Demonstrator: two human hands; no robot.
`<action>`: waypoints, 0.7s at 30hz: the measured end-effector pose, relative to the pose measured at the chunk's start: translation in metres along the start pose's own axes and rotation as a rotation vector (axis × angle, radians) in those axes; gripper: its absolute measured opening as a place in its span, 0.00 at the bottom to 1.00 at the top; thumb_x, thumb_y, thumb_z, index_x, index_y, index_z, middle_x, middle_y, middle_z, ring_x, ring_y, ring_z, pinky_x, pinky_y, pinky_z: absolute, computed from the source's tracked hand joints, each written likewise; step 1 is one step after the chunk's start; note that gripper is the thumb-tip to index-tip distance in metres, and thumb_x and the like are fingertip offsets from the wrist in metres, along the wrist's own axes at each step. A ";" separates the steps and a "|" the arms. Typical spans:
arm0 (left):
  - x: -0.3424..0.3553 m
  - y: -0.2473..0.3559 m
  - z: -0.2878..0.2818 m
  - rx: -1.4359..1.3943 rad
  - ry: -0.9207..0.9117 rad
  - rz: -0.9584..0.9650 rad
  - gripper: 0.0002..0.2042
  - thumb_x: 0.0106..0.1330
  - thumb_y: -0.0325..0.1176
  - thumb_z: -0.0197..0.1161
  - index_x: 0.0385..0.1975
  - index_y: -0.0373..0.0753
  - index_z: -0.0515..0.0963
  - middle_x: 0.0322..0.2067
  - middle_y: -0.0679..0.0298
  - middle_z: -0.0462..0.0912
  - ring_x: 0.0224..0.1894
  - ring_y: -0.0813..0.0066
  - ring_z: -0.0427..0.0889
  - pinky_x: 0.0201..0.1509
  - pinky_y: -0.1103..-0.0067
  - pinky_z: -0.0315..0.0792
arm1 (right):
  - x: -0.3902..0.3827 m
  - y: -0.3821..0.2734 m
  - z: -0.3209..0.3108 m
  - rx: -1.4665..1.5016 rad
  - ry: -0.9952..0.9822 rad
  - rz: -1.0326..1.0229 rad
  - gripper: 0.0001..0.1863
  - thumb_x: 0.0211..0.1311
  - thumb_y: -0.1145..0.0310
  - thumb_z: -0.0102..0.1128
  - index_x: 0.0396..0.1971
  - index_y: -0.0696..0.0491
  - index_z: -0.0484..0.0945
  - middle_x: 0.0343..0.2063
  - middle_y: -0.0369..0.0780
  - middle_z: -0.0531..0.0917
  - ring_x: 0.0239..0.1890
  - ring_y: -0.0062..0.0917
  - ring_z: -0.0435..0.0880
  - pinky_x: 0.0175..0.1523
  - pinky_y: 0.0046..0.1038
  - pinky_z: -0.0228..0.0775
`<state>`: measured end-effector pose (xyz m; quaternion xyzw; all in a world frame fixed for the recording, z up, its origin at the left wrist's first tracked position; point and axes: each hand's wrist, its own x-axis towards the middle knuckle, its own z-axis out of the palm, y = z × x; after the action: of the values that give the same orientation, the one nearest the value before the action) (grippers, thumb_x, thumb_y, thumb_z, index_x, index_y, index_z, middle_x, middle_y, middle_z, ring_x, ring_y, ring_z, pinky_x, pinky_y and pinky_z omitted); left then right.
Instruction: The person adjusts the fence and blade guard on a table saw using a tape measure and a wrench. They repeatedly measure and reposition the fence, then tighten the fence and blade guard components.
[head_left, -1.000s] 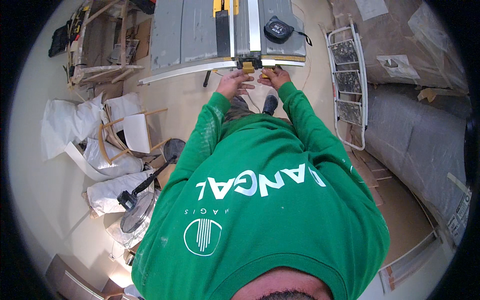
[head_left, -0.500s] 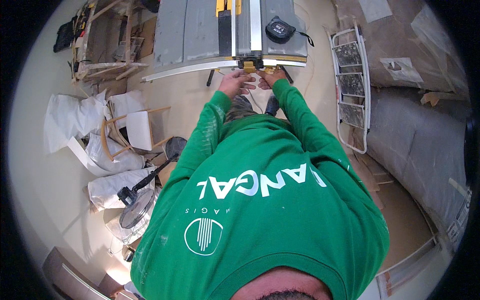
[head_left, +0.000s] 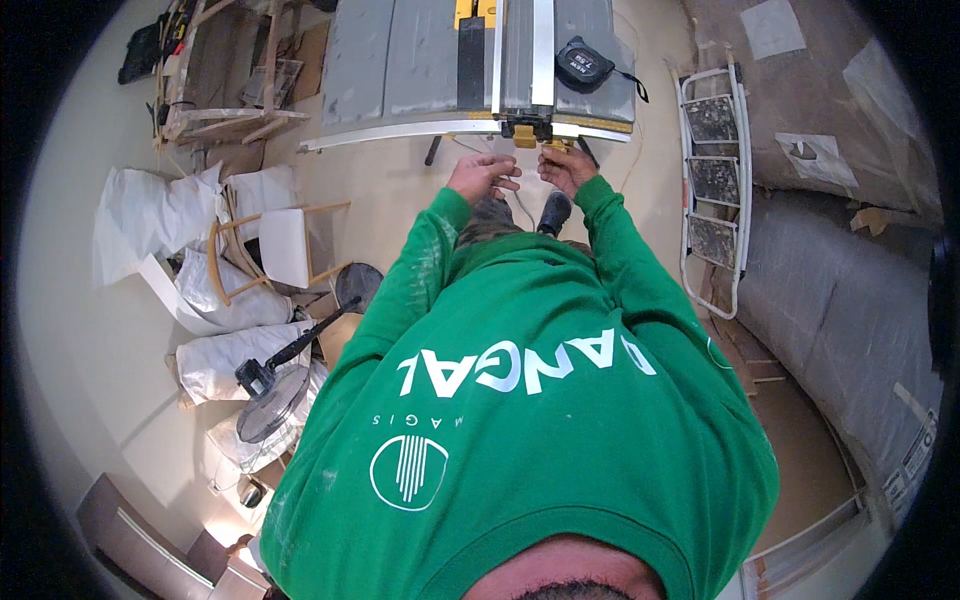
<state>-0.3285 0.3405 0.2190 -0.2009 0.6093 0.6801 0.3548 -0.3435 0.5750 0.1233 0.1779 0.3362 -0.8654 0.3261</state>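
A table saw (head_left: 420, 75) with a grey top stands ahead of me, and its metal rip fence (head_left: 543, 55) runs away from me. At the fence's near end is a yellow lever (head_left: 524, 136) on a black clamp. My left hand (head_left: 483, 176) hovers just below the front rail (head_left: 400, 135), left of the lever, fingers loosely bent and apart, with nothing visible in them. My right hand (head_left: 568, 170) is right of the lever, fingers curled inward just under a yellow part of the rail; whether they pinch anything is hidden. A black tape measure (head_left: 583, 65) lies on the saw top, right of the fence.
A folding step ladder (head_left: 716, 180) leans on the right beside plastic-covered, bulky things (head_left: 815, 270). On the left are a wooden chair (head_left: 284, 248), white sheeting (head_left: 150, 230), a black pedestal fan (head_left: 275, 400) and a wooden frame stand (head_left: 225, 120). A cable crosses the floor beneath the saw.
My view has shifted a little, so the saw sits farther right. My right hand has drawn back slightly from the fence clamp, and the gap between my hands is wider.
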 end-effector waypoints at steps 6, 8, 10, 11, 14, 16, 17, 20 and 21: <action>0.000 -0.017 -0.014 -0.023 0.018 -0.035 0.16 0.70 0.34 0.63 0.53 0.31 0.77 0.43 0.56 0.86 0.37 0.69 0.88 0.32 0.79 0.78 | -0.010 -0.006 -0.003 0.122 -0.130 0.019 0.18 0.63 0.69 0.68 0.49 0.60 0.77 0.41 0.48 0.86 0.42 0.34 0.88 0.50 0.36 0.82; 0.001 -0.025 -0.019 -0.020 0.028 -0.063 0.17 0.70 0.34 0.63 0.54 0.31 0.77 0.44 0.56 0.86 0.38 0.68 0.88 0.33 0.79 0.79 | -0.011 -0.009 -0.001 -0.032 -0.012 -0.018 0.19 0.62 0.69 0.70 0.49 0.60 0.77 0.39 0.47 0.86 0.40 0.33 0.88 0.46 0.32 0.83; 0.001 -0.034 -0.022 -0.010 0.034 -0.068 0.17 0.70 0.34 0.63 0.54 0.32 0.77 0.44 0.56 0.86 0.38 0.68 0.88 0.33 0.79 0.79 | -0.011 -0.010 0.003 -0.169 0.087 -0.031 0.20 0.60 0.68 0.72 0.48 0.60 0.77 0.37 0.45 0.86 0.37 0.31 0.89 0.42 0.29 0.84; 0.001 -0.037 -0.023 -0.009 0.045 -0.069 0.17 0.70 0.35 0.63 0.53 0.32 0.77 0.43 0.56 0.86 0.38 0.68 0.88 0.33 0.79 0.79 | -0.010 -0.011 0.005 -0.231 0.133 -0.030 0.20 0.58 0.68 0.74 0.46 0.60 0.78 0.35 0.45 0.86 0.35 0.30 0.89 0.39 0.27 0.84; 0.001 -0.045 -0.024 0.004 0.063 -0.072 0.16 0.70 0.35 0.63 0.52 0.32 0.78 0.43 0.55 0.87 0.38 0.68 0.88 0.33 0.79 0.79 | -0.004 -0.008 0.015 -0.437 0.315 -0.015 0.23 0.54 0.65 0.77 0.44 0.58 0.76 0.33 0.42 0.85 0.31 0.27 0.88 0.35 0.26 0.84; 0.000 -0.045 -0.024 0.026 0.065 -0.078 0.16 0.70 0.35 0.63 0.52 0.31 0.78 0.43 0.55 0.87 0.38 0.68 0.88 0.33 0.79 0.79 | -0.002 -0.009 0.020 -0.467 0.352 0.003 0.24 0.52 0.63 0.79 0.43 0.57 0.75 0.32 0.41 0.84 0.28 0.26 0.88 0.34 0.25 0.84; -0.001 -0.045 -0.025 0.017 0.069 -0.074 0.16 0.70 0.35 0.63 0.52 0.31 0.78 0.43 0.55 0.87 0.38 0.68 0.88 0.32 0.79 0.79 | -0.002 -0.010 0.021 -0.427 0.318 0.013 0.24 0.52 0.64 0.79 0.42 0.57 0.75 0.32 0.40 0.84 0.27 0.27 0.87 0.32 0.25 0.83; -0.003 -0.044 -0.025 -0.002 0.085 -0.064 0.16 0.70 0.35 0.63 0.52 0.31 0.78 0.43 0.55 0.87 0.38 0.69 0.88 0.32 0.79 0.79 | -0.003 -0.012 0.021 -0.396 0.263 0.030 0.23 0.53 0.64 0.78 0.42 0.57 0.75 0.31 0.40 0.84 0.29 0.28 0.88 0.33 0.26 0.84; -0.003 -0.045 -0.026 0.002 0.091 -0.062 0.16 0.70 0.35 0.62 0.51 0.31 0.78 0.43 0.55 0.87 0.38 0.69 0.88 0.32 0.80 0.78 | -0.003 -0.013 0.019 -0.408 0.285 0.037 0.22 0.54 0.65 0.77 0.43 0.57 0.75 0.31 0.41 0.84 0.30 0.28 0.88 0.34 0.26 0.84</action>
<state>-0.2980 0.3149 0.1861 -0.2503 0.6189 0.6583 0.3478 -0.3516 0.5699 0.1446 0.2348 0.5432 -0.7396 0.3206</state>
